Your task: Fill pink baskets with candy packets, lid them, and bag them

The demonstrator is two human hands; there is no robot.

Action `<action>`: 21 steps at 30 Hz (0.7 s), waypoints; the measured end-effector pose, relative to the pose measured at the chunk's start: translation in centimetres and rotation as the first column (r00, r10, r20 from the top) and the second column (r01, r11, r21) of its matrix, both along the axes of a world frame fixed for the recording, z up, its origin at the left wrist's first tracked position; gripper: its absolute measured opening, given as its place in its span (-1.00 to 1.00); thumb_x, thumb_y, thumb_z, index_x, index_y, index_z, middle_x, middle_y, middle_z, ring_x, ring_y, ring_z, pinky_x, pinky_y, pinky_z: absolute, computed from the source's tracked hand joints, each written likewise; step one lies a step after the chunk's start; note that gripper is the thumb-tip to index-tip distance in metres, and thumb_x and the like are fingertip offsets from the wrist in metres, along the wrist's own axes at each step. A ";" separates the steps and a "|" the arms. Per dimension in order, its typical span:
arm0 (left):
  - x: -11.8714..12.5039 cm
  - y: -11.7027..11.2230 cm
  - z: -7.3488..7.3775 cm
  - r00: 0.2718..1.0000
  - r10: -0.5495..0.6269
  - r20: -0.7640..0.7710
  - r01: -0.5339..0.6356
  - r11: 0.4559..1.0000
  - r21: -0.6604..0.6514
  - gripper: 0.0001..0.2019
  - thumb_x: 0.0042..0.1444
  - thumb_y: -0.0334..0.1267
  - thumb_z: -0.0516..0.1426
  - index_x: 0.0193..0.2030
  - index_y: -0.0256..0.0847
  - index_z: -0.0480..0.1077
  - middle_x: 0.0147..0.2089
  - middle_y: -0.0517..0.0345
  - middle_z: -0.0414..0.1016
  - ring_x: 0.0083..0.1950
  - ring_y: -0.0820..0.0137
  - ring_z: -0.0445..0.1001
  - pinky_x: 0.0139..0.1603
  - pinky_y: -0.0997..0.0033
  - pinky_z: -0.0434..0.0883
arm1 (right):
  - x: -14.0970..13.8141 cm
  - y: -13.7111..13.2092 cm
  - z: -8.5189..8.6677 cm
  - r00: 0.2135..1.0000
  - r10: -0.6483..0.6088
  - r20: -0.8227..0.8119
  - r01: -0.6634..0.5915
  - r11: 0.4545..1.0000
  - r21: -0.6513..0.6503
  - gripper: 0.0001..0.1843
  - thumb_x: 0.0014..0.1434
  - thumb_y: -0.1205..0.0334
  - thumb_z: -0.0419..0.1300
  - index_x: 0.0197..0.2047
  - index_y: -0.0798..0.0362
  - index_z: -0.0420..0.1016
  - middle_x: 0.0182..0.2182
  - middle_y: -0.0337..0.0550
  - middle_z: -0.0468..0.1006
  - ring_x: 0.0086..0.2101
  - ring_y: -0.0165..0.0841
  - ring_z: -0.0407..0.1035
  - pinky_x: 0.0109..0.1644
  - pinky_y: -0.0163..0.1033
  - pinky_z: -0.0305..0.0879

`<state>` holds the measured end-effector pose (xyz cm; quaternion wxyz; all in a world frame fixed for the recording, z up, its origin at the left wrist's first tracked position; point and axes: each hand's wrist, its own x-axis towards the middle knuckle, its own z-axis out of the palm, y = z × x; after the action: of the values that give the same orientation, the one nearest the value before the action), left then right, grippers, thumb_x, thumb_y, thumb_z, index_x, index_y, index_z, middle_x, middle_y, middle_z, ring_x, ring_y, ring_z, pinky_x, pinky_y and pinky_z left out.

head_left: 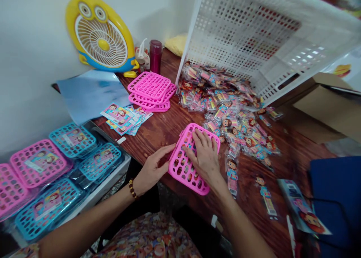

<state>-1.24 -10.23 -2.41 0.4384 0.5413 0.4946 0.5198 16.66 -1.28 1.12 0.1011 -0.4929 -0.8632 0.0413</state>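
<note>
A pink plastic basket (179, 171) with a perforated lid sits tilted near the front edge of the wooden table. Small items show dimly through its holes. My left hand (152, 169) grips the basket's left side, thumb and fingers at the rim. Flat on top of the lid lies my right hand (205, 154), its fingers spread. Just right of the basket are a bagged doll-figure packet (232, 175) and a big pile of similar packets (225, 103). Printed cards (124, 119) and a stack of pink lids (152, 88) lie beyond my left hand.
A large white crate (239, 32) lies on its side behind the packets. At the back left stand a yellow fan (103, 40) and a dark red bottle (155, 56). Wrapped pink and blue baskets (41, 164) fill a box at left. A blue folder (338, 198) lies right.
</note>
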 end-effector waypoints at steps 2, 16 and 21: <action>0.1 0.3 0.3 0.998 -0.018 0.066 0.019 1.000 -0.017 -0.56 0.23 -0.28 0.14 0.25 -0.09 0.29 0.27 0.02 0.37 0.23 0.27 0.39 0.35 0.12 0.27 | 0.0 0.0 0.0 1.000 0.003 -0.004 -0.003 1.000 0.003 -0.33 0.35 -0.11 -0.08 0.37 0.13 0.15 0.35 0.07 0.15 0.34 -0.04 -0.08 0.37 0.22 -0.19; 1.5 -0.9 -1.6 0.989 0.083 0.126 -0.085 0.996 0.009 -0.56 0.19 -0.27 0.18 0.21 -0.11 0.26 0.29 -0.01 0.33 0.26 0.25 0.37 0.32 0.12 0.31 | 0.1 0.1 -0.3 1.000 -0.002 -0.009 0.002 1.000 0.017 -0.36 0.37 -0.08 -0.12 0.37 0.11 0.14 0.35 0.01 0.15 0.34 -0.06 -0.07 0.37 0.23 -0.20; 1.3 -2.3 -1.8 0.999 0.051 0.012 -0.052 0.997 0.061 -0.56 0.34 -0.24 -0.01 0.34 -0.08 0.19 0.42 0.09 0.15 0.43 0.31 0.12 0.49 0.15 0.01 | -0.2 0.0 -0.2 1.000 -0.012 0.004 0.012 1.000 0.019 -0.34 0.37 -0.10 -0.14 0.36 0.13 0.15 0.34 0.01 0.16 0.34 -0.06 -0.06 0.37 0.22 -0.21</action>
<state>0.10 -12.53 -4.20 0.4106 0.5389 0.4900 0.5486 16.49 -1.28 0.87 0.1041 -0.4972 -0.8608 0.0314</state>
